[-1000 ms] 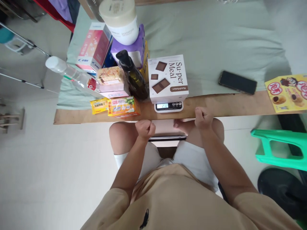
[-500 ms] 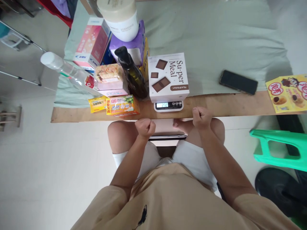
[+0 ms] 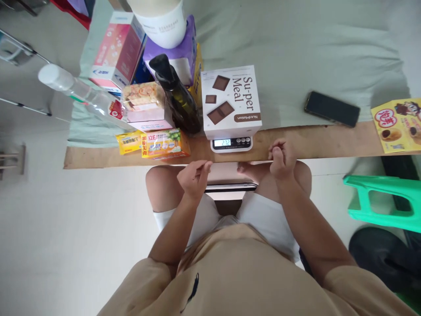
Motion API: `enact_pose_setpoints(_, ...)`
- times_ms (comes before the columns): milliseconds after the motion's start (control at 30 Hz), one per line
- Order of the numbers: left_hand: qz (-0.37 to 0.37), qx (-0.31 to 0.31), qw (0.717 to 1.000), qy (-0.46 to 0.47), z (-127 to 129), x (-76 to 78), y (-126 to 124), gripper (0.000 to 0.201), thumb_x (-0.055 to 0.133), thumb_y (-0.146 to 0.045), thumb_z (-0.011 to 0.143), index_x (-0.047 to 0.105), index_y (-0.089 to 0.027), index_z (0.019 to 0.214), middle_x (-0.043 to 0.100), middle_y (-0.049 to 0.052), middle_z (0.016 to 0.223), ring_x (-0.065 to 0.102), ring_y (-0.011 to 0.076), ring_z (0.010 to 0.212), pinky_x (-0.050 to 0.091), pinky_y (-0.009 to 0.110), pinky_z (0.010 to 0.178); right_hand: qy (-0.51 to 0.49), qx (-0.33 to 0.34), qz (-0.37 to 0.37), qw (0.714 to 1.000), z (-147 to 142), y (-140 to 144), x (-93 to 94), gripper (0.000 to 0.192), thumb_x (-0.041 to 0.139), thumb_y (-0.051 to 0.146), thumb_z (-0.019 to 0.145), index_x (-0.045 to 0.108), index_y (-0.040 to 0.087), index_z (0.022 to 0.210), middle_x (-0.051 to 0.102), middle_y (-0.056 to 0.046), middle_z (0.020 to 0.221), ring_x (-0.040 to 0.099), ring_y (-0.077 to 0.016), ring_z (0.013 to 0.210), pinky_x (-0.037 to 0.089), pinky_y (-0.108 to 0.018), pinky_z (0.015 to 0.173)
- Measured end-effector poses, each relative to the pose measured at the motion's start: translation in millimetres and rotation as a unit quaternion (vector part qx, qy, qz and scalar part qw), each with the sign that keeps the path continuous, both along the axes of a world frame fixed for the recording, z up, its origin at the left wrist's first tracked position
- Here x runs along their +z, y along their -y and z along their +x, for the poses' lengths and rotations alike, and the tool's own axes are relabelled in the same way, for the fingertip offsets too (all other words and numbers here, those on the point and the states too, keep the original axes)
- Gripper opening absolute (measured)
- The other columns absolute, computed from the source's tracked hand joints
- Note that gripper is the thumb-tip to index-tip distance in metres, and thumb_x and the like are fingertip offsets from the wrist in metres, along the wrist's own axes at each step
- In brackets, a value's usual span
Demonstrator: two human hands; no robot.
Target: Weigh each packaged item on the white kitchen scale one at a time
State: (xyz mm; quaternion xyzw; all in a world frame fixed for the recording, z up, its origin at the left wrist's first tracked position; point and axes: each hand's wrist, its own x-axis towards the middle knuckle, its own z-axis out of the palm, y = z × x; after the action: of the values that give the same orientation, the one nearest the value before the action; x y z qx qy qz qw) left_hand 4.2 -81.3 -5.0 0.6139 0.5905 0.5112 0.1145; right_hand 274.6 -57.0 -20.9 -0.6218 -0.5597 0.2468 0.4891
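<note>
A white Su-per Meal box (image 3: 231, 101) with brown chocolate pictures rests on a small white kitchen scale (image 3: 247, 143), whose lit display reads 272. My left hand (image 3: 194, 177) hangs just off the table's front edge, left of the scale, its fingers loosely curled with nothing visible in them. On the other side, my right hand (image 3: 283, 159) is held over the front edge, also curled and holding nothing I can see. Neither hand touches the box or the scale. Close to my left hand lies an orange packet (image 3: 165, 143).
Left of the box crowd a dark pump bottle (image 3: 179, 101), a clear bottle (image 3: 88, 96), a pink box (image 3: 115, 50), a purple pack (image 3: 177, 59) and a white tub (image 3: 164, 28). Rightward lie a phone (image 3: 332, 108) and a yellow box (image 3: 396, 125). A green stool (image 3: 358, 193) stands below.
Both fists have loosened a little and moved slightly apart, the left one leftward and the right one rightward. The view has shifted slightly; the box stays on the scale, still reading 272.
</note>
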Motion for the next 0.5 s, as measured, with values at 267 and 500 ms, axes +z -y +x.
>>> enact_pose_setpoints(267, 0.028, 0.01, 1.0, 0.001, 20.8, 15.5, -16.3, 0.045, 0.045, -0.048, 0.104, 0.059, -0.017, 0.133, 0.063, 0.016, 0.129, 0.064, 0.0202, 0.127, 0.054, 0.038, 0.114, -0.074, 0.039, 0.082, 0.993, -12.6, -15.8, 22.5, 0.038, 0.047, 0.054, 0.097, 0.064, 0.026, 0.117, 0.067, -0.008, 0.121, 0.065, -0.024, 0.118, 0.053, -0.042, 0.104)
enact_pose_setpoints(500, -0.083, -0.081, 0.987, 0.112, 59.9, 23.2, -26.9, 0.082, 0.05, -0.059, 0.1, 0.015, -0.024, 0.165, 0.021, 0.015, 0.172, 0.019, 0.0287, 0.166, 0.016, 0.047, 0.14, -0.12, 0.114, -0.004, 0.986, -46.2, -52.6, 47.0, 0.054, 0.043, 0.055, 0.101, 0.044, 0.032, 0.15, 0.048, -0.003, 0.158, 0.041, -0.0237, 0.155, 0.033, -0.051, 0.133)
